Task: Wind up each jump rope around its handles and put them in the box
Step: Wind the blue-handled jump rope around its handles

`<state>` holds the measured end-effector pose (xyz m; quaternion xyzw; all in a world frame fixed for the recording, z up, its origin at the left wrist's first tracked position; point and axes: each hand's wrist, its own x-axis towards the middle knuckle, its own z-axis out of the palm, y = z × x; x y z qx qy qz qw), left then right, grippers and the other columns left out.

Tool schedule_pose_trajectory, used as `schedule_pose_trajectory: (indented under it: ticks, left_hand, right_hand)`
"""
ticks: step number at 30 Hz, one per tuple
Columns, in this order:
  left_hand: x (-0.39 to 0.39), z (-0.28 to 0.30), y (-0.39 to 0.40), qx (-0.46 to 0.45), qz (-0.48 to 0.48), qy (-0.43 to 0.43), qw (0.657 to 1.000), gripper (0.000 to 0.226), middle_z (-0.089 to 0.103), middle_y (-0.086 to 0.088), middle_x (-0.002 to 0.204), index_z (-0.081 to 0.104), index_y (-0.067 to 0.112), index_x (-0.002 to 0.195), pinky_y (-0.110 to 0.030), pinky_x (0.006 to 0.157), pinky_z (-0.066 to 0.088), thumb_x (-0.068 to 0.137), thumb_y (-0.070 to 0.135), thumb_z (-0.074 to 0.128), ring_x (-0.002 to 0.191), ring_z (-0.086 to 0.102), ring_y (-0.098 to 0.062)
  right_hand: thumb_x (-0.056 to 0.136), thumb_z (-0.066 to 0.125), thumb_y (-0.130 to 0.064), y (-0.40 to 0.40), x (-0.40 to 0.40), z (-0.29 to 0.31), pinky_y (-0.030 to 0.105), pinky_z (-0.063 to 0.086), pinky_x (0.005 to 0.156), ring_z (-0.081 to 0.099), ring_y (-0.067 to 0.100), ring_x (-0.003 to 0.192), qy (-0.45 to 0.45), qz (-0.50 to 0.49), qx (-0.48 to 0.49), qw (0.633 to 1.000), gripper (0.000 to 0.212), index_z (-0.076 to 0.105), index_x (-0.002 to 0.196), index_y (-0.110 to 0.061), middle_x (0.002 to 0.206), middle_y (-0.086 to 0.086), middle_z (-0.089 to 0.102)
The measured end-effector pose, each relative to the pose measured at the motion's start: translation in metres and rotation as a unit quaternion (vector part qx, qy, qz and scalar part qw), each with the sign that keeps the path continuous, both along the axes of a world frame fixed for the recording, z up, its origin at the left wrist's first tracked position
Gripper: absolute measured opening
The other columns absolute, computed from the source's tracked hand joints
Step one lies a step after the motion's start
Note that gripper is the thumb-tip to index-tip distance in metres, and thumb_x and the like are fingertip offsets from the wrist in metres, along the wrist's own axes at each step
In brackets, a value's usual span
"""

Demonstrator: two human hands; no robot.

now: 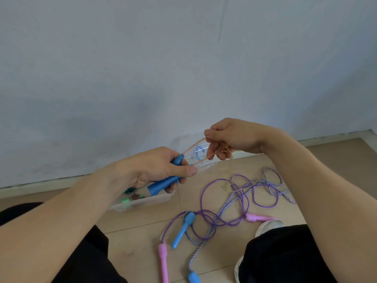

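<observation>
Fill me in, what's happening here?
A person's left hand grips two blue handles together; the right hand pinches their orange cord, about to wind it. The clear plastic box sits just behind. Two more ropes, purple cord with pink handles and striped cord with light-blue handles, lie tangled on the floor.

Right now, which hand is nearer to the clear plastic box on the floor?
Left. The left hand, gripping the blue handles, hangs just over the clear plastic box. The right hand is higher and off to the right, pinching the orange rope.
</observation>
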<state>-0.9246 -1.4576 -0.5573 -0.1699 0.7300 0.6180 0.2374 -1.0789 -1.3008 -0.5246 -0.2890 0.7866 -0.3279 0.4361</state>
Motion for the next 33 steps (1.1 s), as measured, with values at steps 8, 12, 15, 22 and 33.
schedule_pose_trajectory:
  ticks: [8, 12, 15, 22, 33]
  left_hand:
    - [0.004, -0.003, -0.008, -0.129, -0.049, -0.010, 0.990, 0.036, 0.053, -0.009, 0.060, 0.056, 0.003, 0.096, -0.029, 0.057, 0.041, 0.085, 0.032, 0.075, 0.052, 0.046, -0.022]
    - [0.002, 0.001, -0.004, 0.043, -0.018, -0.029, 0.999, 0.028, 0.038, 0.000, 0.059, 0.039, 0.013, 0.076, -0.027, 0.049, 0.034, 0.097, 0.009, 0.057, 0.050, 0.031, -0.014]
    - [0.003, 0.008, -0.003, 0.168, -0.016, -0.026, 0.985, 0.021, 0.042, 0.000, 0.065, 0.045, 0.012, 0.082, -0.024, 0.049, 0.035, 0.100, 0.014, 0.056, 0.052, 0.032, -0.012]
    - [0.007, 0.015, -0.010, 0.125, -0.063, -0.052, 0.989, 0.036, 0.060, -0.011, 0.073, 0.058, 0.008, 0.085, -0.026, 0.044, 0.045, 0.095, 0.043, 0.055, 0.054, 0.056, -0.021]
    - [0.008, 0.014, -0.013, 0.202, -0.050, -0.045, 0.977, 0.029, 0.042, 0.000, 0.063, 0.055, 0.014, 0.084, -0.023, 0.044, 0.019, 0.093, 0.041, 0.059, 0.047, 0.037, -0.010]
  right_hand:
    - [0.104, 0.043, -0.023, 0.002, 0.000, 0.001, 0.029, 0.044, 0.054, 0.060, 0.021, 0.056, 0.000, -0.023, 0.020, 1.000, 0.024, 0.052, 0.091, -0.004, 0.090, 0.022, 0.074]
    - [0.094, 0.064, -0.030, -0.004, 0.014, 0.006, 0.033, 0.054, 0.064, 0.070, 0.024, 0.072, 0.000, 0.010, -0.047, 0.999, 0.027, 0.062, 0.110, -0.009, 0.094, 0.010, 0.075]
    - [0.090, 0.070, -0.026, -0.011, 0.024, 0.006, 0.025, 0.046, 0.057, 0.056, 0.018, 0.063, 0.013, 0.066, -0.098, 0.993, 0.022, 0.072, 0.107, -0.013, 0.080, -0.001, 0.070]
    - [0.085, 0.075, -0.022, -0.011, 0.017, 0.003, 0.025, 0.038, 0.054, 0.039, 0.019, 0.061, 0.035, 0.005, -0.162, 0.986, 0.017, 0.077, 0.093, -0.007, 0.070, 0.011, 0.059]
    - [0.082, 0.078, -0.024, -0.010, 0.016, 0.002, 0.029, 0.041, 0.060, 0.052, 0.021, 0.072, 0.064, 0.025, -0.185, 0.980, 0.016, 0.078, 0.091, -0.011, 0.088, 0.023, 0.071]
